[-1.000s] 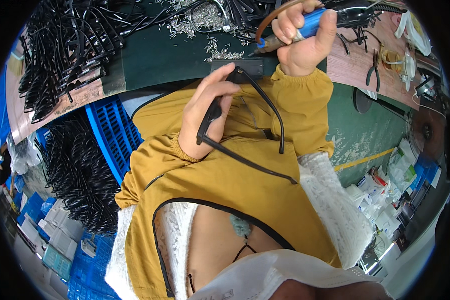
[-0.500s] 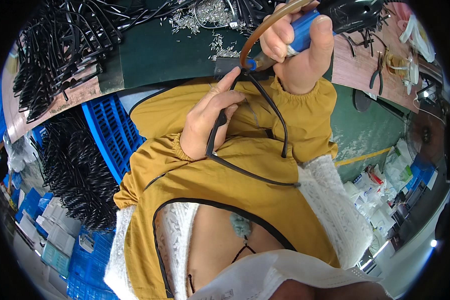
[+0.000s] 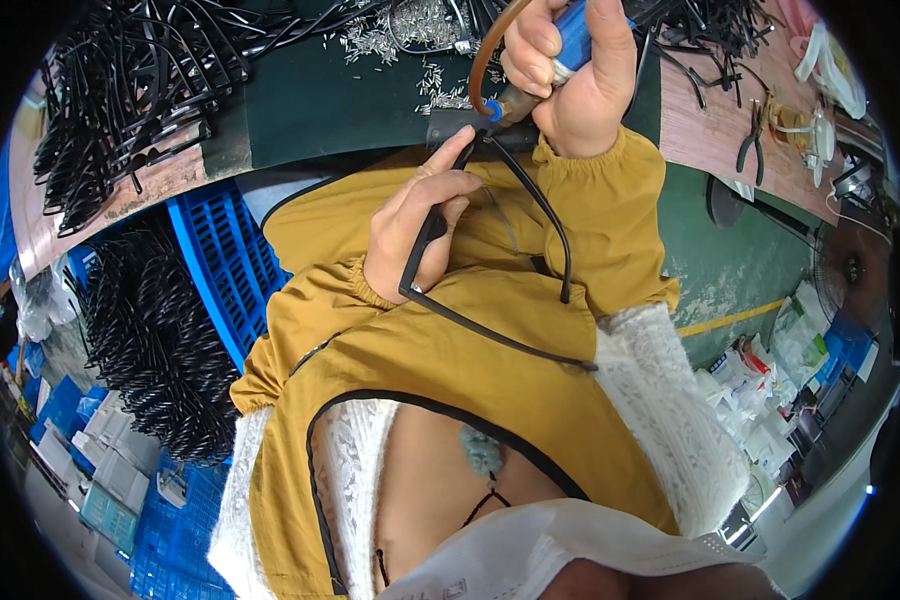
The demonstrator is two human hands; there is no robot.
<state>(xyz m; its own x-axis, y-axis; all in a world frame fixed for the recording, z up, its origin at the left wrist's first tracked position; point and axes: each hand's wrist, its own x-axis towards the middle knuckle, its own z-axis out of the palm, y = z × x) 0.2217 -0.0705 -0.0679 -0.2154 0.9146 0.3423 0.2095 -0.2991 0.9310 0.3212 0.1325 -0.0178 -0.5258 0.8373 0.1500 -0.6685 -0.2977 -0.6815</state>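
Observation:
My left hand (image 3: 410, 225) is closed round a black eyeglass frame (image 3: 490, 330), its index finger stretched toward the hinge end. One temple arm of the frame slants across my lap and the other hangs to the right. In my right hand (image 3: 592, 95) is a blue-bodied power screwdriver (image 3: 574, 42), its nose pointing down and left at the frame by my left index fingertip. A brown tube (image 3: 487, 58) curves down to the blue collar near that nose. The exact contact at the tip is too small to make out.
Small shiny metal pins or screws (image 3: 385, 40) lie heaped on the dark mat. Many black temple arms (image 3: 135, 85) are piled at the left. Pliers (image 3: 751, 148) lie on the right of the bench. A blue basket (image 3: 232, 255) and bundled black frames (image 3: 155, 345) stand below left.
My right hand and the screwdriver have shifted a little left and farther away. The left hand and the frame have moved slightly left with the grip kept.

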